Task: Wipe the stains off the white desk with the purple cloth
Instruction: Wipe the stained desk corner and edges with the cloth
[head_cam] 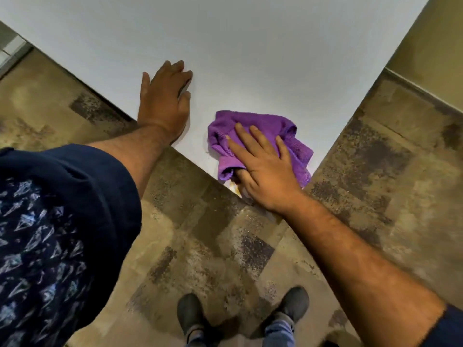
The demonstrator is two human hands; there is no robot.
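Observation:
The white desk (250, 46) fills the upper middle of the head view, and its near corner points toward me. A crumpled purple cloth (253, 126) lies on that corner. My right hand (263, 166) presses flat on the cloth, fingers spread over it and thumb tucked under a fold. A yellowish stain (235, 188) shows at the desk edge just below the cloth, beside my thumb. My left hand (165, 101) rests palm-down on the bare desk to the left of the cloth, fingers together, holding nothing.
A mottled brown tiled floor (225, 246) surrounds the desk corner. My two dark shoes (240, 316) stand below the corner. A beige wall with a skirting strip (426, 91) runs at the right.

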